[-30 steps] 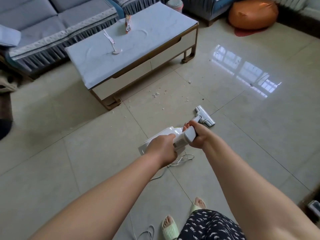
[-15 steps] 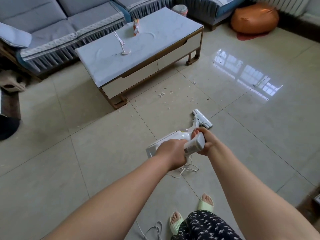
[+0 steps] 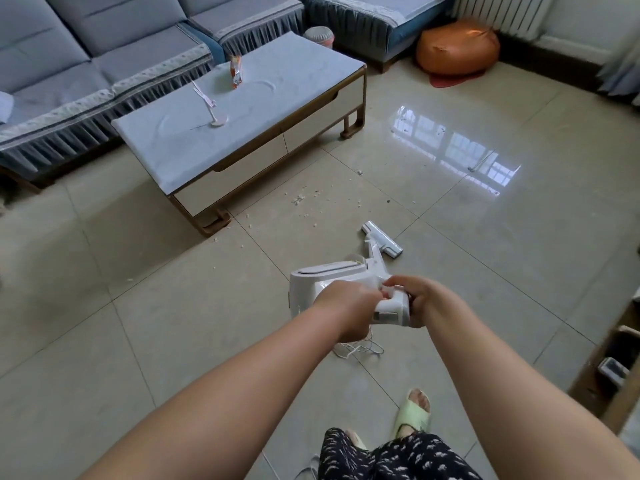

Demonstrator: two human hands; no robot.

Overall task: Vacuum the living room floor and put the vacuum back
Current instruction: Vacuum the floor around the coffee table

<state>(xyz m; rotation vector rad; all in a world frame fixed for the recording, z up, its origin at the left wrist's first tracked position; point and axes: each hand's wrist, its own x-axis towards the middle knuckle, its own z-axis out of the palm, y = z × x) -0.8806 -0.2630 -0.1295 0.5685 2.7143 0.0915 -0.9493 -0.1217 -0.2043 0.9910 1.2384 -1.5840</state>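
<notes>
Tiled floor (image 3: 173, 341) near coffee-table surface (image 3: 242, 109), crumbs (image 3: 298, 199) scattered: both hands grasp the white stick vacuum (image 3: 332, 277), left hand (image 3: 346, 308) and right hand (image 3: 417, 299) curled round its handle, floor head (image 3: 381, 239) on tiles.

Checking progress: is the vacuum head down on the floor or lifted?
Down: the vacuum head lies flat on the floor.

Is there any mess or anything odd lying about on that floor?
Yes: white crumbs lie scattered on the tiles beside the coffee table, ahead of the vacuum's floor head. A loose white cord trails under the vacuum too.
</notes>
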